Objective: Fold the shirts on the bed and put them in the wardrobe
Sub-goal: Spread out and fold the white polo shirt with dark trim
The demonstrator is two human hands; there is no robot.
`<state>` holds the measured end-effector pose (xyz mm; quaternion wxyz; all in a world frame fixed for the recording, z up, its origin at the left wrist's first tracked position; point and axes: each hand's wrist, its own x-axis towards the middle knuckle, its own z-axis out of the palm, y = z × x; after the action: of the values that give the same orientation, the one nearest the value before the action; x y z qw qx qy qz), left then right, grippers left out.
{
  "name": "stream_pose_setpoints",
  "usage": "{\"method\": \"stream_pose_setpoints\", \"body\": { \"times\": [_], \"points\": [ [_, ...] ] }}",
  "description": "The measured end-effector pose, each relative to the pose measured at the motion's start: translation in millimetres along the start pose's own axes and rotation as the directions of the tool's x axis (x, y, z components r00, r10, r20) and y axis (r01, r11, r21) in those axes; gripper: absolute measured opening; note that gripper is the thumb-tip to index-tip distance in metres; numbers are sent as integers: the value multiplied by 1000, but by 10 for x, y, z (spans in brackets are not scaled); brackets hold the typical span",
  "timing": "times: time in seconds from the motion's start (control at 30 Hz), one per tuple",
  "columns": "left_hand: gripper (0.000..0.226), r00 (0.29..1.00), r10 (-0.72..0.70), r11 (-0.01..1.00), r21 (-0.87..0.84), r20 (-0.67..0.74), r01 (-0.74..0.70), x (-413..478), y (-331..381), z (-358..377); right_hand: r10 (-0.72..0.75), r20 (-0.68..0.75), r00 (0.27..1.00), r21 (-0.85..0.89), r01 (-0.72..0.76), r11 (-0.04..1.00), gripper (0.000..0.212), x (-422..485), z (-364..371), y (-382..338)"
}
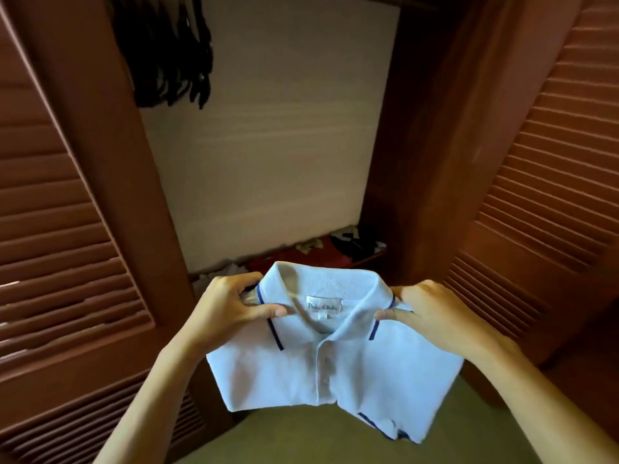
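A folded white polo shirt (pixel 335 366) with navy trim on its collar hangs in the air in front of the open wardrobe (pixel 268 145). My left hand (pixel 231 306) pinches the shirt at the left side of the collar. My right hand (pixel 432 313) pinches it at the right side of the collar. The collar label faces me. A navy-trimmed sleeve edge sticks out below the fold at the lower right.
Louvred wooden doors stand open on the left (pixel 60 262) and right (pixel 542 195). Dark clothes (pixel 167 51) hang at the upper left inside. A pile of red, black and white clothes (pixel 318 252) lies on the wardrobe floor beyond the shirt.
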<state>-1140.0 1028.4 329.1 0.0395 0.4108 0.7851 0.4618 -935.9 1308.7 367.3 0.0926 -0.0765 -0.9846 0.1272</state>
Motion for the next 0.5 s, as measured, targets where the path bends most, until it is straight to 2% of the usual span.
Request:
{"method": "stream_pose_setpoints", "body": {
  "times": [0.13,0.27,0.37,0.5],
  "points": [
    [72,991,-133,991,-3,-24,133,659,-174,195,-90,35,995,-13,91,996,65,799,-2,635],
    [71,981,-171,984,33,-95,175,1228,-190,383,-163,1,987,-29,163,986,64,1520,-24,1160],
    [61,966,-214,975,21,-146,220,1578,-205,529,-188,-15,982,-35,188,982,63,1958,59,1493],
    [56,948,-269,961,16,-172,275,2097,-375,725,-214,-3,977,-17,214,977,74,2528,184,1904]
  ]
}}
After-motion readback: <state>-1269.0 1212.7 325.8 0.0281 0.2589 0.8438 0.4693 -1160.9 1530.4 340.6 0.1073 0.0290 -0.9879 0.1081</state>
